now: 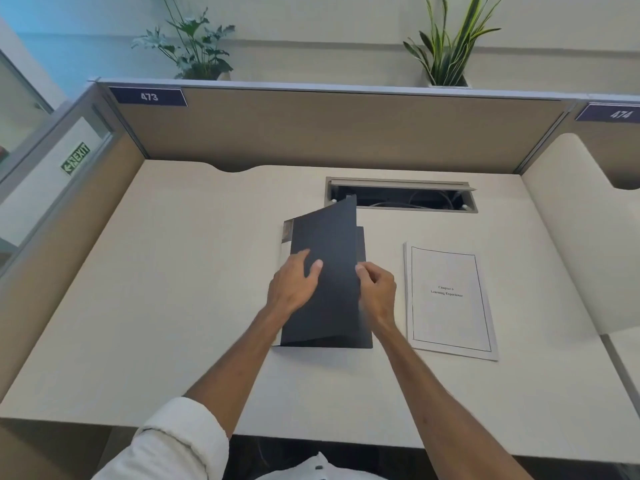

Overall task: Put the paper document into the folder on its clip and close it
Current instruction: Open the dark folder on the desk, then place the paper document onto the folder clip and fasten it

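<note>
Dark card cover of the folder (325,271) lifts under my hands at the counter (173,306) middle: my left hand (294,284) lies spread flat on the cover, my right hand (377,292) pinches its free edge. Toward the right edge lies the paper document (450,299), apart and untouched. Opening is underway; clipping and closing remain, I judge.

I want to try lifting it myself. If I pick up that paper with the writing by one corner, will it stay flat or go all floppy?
The paper document would probably droop, since it looks like only a few thin sheets. It likely feels light. Lying flat on the smooth desk, it may slide when pushed, and its edge could be tricky to catch.
</note>
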Tool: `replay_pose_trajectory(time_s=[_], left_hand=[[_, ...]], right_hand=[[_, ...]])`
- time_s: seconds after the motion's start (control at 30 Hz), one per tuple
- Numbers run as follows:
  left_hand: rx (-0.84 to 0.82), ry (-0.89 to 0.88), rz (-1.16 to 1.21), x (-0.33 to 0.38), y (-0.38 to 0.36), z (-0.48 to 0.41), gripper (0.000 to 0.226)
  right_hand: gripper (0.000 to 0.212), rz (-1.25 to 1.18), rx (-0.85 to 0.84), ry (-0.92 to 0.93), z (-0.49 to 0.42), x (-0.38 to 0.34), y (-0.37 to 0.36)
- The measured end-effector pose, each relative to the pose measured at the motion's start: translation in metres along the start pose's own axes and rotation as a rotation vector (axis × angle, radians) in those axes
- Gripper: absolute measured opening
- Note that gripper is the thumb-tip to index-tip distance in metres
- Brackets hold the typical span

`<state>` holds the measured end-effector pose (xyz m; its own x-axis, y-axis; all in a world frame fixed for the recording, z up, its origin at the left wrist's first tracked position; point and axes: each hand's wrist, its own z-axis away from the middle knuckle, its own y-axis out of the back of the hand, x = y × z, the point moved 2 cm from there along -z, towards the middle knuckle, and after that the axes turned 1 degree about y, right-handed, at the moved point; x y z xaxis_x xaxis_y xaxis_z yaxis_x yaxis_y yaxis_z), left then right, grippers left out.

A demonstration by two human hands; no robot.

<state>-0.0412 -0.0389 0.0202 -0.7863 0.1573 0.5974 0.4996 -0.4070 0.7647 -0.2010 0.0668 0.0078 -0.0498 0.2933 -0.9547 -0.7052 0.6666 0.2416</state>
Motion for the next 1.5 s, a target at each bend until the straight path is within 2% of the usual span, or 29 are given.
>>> replay_pose_trajectory(time_s=[0.1, 0.17, 0.3, 0.4, 0.47, 0.6, 0.73, 0.83, 0.93, 1.13, 1.4, 1.5], left_hand=[[0.032, -0.060, 0.095, 0.026, 0.020, -0.013, 0.076], [0.052, -0.090, 0.090, 0.032, 0.035, -0.019, 0.077], [0.126, -0.112, 0.079, 0.015, 0.064, -0.024, 0.056], [0.193, -0.106, 0.114, -0.012, 0.088, -0.028, 0.048], [0.202, -0.094, 0.072, -0.033, 0.105, -0.032, 0.053], [0.163, -0.070, -0.098, -0.072, 0.140, -0.037, 0.077], [0.089, -0.094, -0.280, -0.102, 0.162, -0.042, 0.089], [0.045, -0.024, -0.377, -0.119, 0.162, -0.044, 0.094], [0.078, 0.051, -0.424, -0.131, 0.155, -0.042, 0.089], [0.132, 0.083, -0.527, -0.167, 0.138, -0.031, 0.083], [-0.065, 0.125, -0.557, -0.205, 0.093, -0.028, 0.075], [-0.082, 0.137, -0.551, -0.205, 0.079, -0.027, 0.073]], right_hand=[[0.028, -0.160, -0.135, 0.078, 0.007, -0.019, -0.017], [0.035, -0.246, -0.228, 0.143, 0.012, -0.031, -0.031], [0.044, -0.200, -0.342, 0.193, 0.022, -0.037, -0.067], [0.039, 0.110, -0.355, 0.216, 0.027, -0.023, -0.089], [0.041, 0.385, -0.408, 0.252, 0.030, -0.013, -0.100], [0.061, 0.777, -0.590, 0.345, 0.032, 0.007, -0.121], [0.078, 1.013, -0.687, 0.356, 0.035, 0.029, -0.136], [0.078, 1.106, -0.694, 0.346, 0.040, 0.046, -0.143], [0.075, 1.146, -0.654, 0.369, 0.045, 0.057, -0.146], [0.076, 1.137, -0.633, 0.399, 0.043, 0.068, -0.143], [0.077, 1.135, -0.627, 0.376, 0.043, 0.072, -0.142], [0.077, 1.137, -0.635, 0.370, 0.042, 0.073, -0.141]])
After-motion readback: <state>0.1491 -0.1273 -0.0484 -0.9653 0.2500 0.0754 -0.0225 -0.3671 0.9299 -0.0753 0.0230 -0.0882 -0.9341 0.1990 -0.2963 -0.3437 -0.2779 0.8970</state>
